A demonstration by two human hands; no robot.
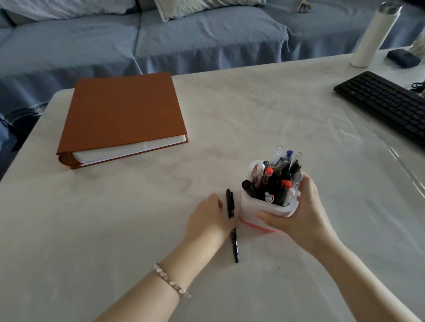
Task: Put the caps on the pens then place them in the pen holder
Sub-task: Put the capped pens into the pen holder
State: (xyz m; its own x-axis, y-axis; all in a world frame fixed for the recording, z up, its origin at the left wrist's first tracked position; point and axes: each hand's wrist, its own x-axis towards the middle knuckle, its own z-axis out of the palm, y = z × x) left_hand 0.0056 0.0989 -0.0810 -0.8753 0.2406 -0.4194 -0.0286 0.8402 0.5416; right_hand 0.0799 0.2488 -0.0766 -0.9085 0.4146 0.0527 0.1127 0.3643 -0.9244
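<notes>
The job looks almost done. The white pen holder stands near the front of the table and is packed full of pens. The right hand is wrapped around it, fingers gripping its right side. One black pen is left, lying flat just to the left of the holder with its cap on. The left hand rests beside that pen, fingers curled and touching it, not yet lifting it. It only needs to go in.

Translucent frosted plastic pen holder, glossy black plastic pen, matt rust-brown cloth-covered binder, smooth marbled table under clear glossy film, matt black plastic keyboard, blue quilted sofa cloth.
</notes>
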